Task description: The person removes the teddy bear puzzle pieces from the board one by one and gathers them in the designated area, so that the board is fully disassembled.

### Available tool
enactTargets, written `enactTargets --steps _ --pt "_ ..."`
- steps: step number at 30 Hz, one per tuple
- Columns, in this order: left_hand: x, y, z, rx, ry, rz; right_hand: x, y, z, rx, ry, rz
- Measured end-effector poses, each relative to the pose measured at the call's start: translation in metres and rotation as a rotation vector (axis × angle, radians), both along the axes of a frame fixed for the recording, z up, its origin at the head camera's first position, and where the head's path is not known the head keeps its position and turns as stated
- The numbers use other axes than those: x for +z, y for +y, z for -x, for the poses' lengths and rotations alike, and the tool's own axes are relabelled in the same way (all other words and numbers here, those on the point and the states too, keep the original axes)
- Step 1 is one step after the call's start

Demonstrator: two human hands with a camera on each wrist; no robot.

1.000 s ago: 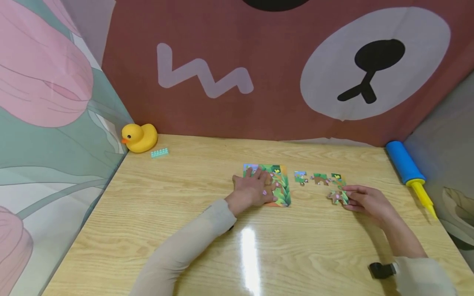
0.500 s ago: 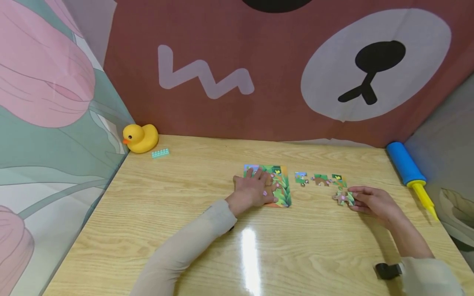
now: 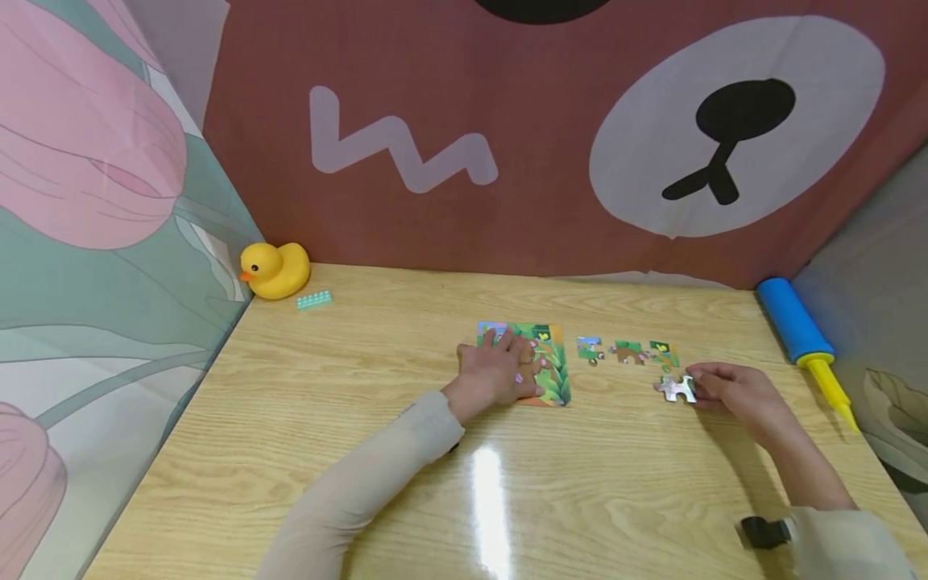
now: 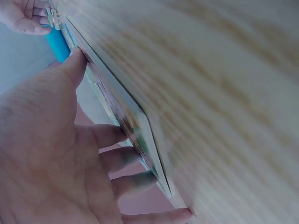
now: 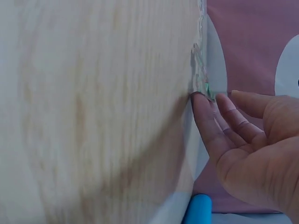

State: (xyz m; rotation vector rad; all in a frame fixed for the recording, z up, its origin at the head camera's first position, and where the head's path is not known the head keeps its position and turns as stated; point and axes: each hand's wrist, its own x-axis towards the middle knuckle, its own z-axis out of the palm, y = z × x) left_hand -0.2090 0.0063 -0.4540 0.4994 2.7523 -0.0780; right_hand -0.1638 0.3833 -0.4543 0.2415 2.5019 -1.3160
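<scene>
With fingers spread, my left hand (image 3: 490, 374) rests on a square picture puzzle (image 3: 557, 379) and covers much of its left half. In the left wrist view, the puzzle's pale board edge (image 4: 145, 116) lies on the table under the fingertips. At the right, my right hand (image 3: 735, 396) holds a jigsaw piece (image 3: 676, 389) by its right end. That piece looks tilted and catches the light. In the right wrist view the piece (image 5: 201, 74) appears nearly edge-on, close to the tabletop. Three loose pieces lie in a row beyond it: a blue one (image 3: 588, 348), a brown one (image 3: 627, 352) and a green-orange one (image 3: 661, 352).
A yellow rubber duck (image 3: 277, 271) and a mint toy brick (image 3: 314, 300) sit at the back left. Along the right edge lies a blue and yellow pump (image 3: 797, 322). Printed cloth walls (image 3: 435, 225) enclose the back and sides of the wooden table (image 3: 326, 370).
My right hand has shifted slightly to the right with the jigsaw piece, which has tilted so that its face now shines. My left hand stays in place on the puzzle.
</scene>
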Motion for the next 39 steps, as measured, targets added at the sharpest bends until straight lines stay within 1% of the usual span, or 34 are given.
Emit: enactTargets --steps 4,14,19,23,27,30,34,39 --pt "0.0 0.0 0.0 -0.004 0.001 0.005 0.003 -0.001 0.0 -0.002 0.004 -0.024" --pt "-0.001 -0.001 0.001 -0.001 0.006 0.001 0.001 0.001 0.0 0.008 0.035 0.002" --pt "-0.002 -0.001 0.002 0.006 0.005 -0.005 0.005 -0.002 0.002 0.011 0.055 -0.048" --pt "-0.002 -0.002 0.001 0.006 0.008 -0.036 0.011 -0.006 0.006 0.021 0.071 -0.075" --pt "-0.002 -0.001 0.001 0.012 -0.001 -0.069 0.015 -0.019 0.012 0.049 0.085 -0.028" --pt "-0.002 -0.001 0.002 0.017 -0.006 -0.077 0.017 -0.034 0.018 0.064 0.084 0.004" --pt "-0.002 -0.002 0.002 0.036 -0.007 -0.113 0.021 -0.057 0.03 0.086 0.09 0.028" --pt "0.001 -0.004 0.003 0.034 -0.013 -0.178 0.028 -0.089 0.044 0.117 0.079 0.089"
